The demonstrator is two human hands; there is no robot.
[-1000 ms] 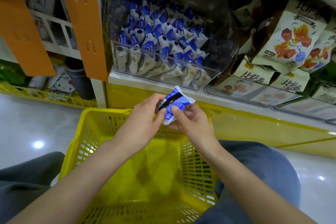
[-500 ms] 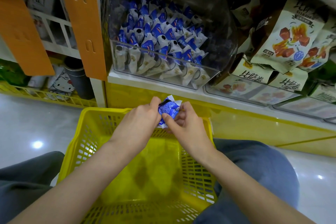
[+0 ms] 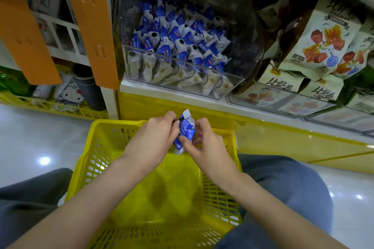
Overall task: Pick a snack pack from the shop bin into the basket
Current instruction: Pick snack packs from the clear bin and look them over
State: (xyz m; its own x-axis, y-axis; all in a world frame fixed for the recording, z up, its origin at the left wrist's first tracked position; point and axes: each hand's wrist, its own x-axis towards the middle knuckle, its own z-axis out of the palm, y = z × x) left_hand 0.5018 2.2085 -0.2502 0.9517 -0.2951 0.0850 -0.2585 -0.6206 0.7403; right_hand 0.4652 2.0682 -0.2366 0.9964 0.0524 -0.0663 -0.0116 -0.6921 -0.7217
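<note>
A small blue and white snack pack (image 3: 185, 130) is held upright between both hands, above the far end of the yellow plastic basket (image 3: 113, 145). My left hand (image 3: 151, 139) pinches its upper left edge. My right hand (image 3: 204, 145) pinches its lower right side, thumb on the front. The clear shop bin (image 3: 228, 79) on the shelf beyond holds several more of the same blue and white packs. The basket's floor shows nothing in it.
To the right of the bin stand beige snack bags (image 3: 317, 40) in other clear bins. An orange shelf upright (image 3: 91, 24) rises at the left. A low yellow crate (image 3: 50, 105) holds other goods. My knees flank the basket on the pale floor.
The pack has turned from lying slanted to standing upright between my hands. Both hands have sunk a little towards the basket, and the grip has shifted to the pack's edges.
</note>
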